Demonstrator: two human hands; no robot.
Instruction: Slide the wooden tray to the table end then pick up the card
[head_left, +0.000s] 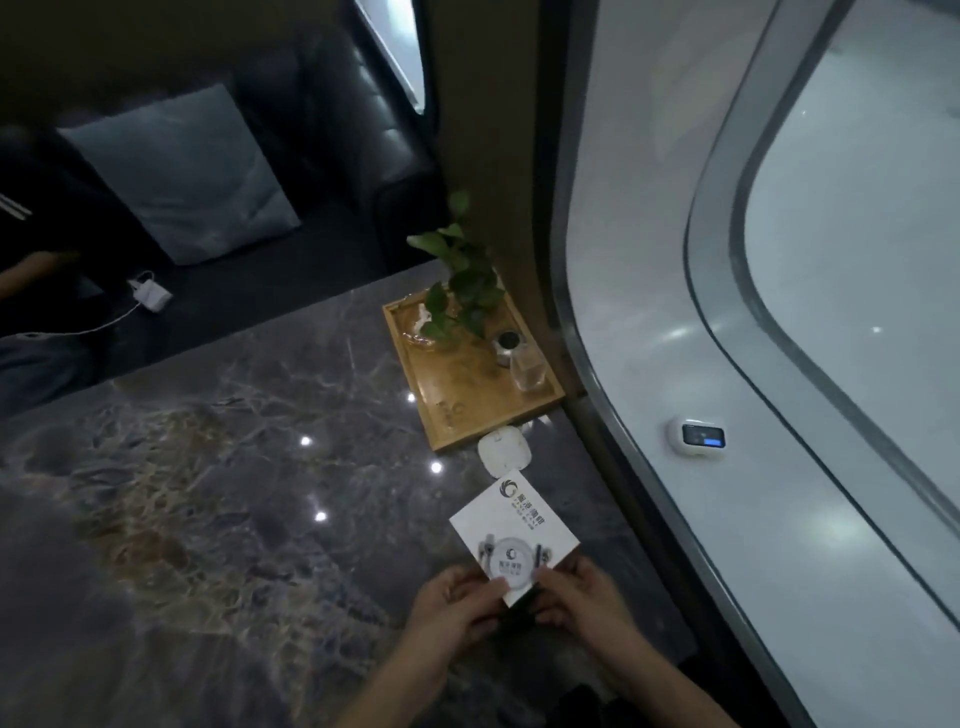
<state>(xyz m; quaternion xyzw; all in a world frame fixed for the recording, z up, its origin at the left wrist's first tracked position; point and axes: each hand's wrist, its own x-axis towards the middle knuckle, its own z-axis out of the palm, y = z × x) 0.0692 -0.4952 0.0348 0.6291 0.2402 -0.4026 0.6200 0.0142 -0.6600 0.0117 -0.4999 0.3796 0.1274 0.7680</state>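
You held the card (511, 535) in both hands over the near right part of the dark marbled counter (218, 467). Your left hand (457, 605) pinched its lower left edge, thumb on the printed face, and your right hand (584, 597) pinched the lower right edge the same way, so both hands were closed on the card. The card was white, printed with a logo near its top and a round plate-and-cutlery picture lower down, and it sat tilted with one corner pointing away from you.

The wooden tray (467, 410) lay at the far right end of the counter, right beside the wall. On it stood a leafy green plant (465, 291), a small dark metal-topped container (508, 347) and a clear glass (529, 370). A small white rounded object (504, 456) rested on the counter just beside the tray's near edge, between the tray and the card. Beyond the counter a grey cushion (182, 171) leaned on a dark sofa (343, 130).
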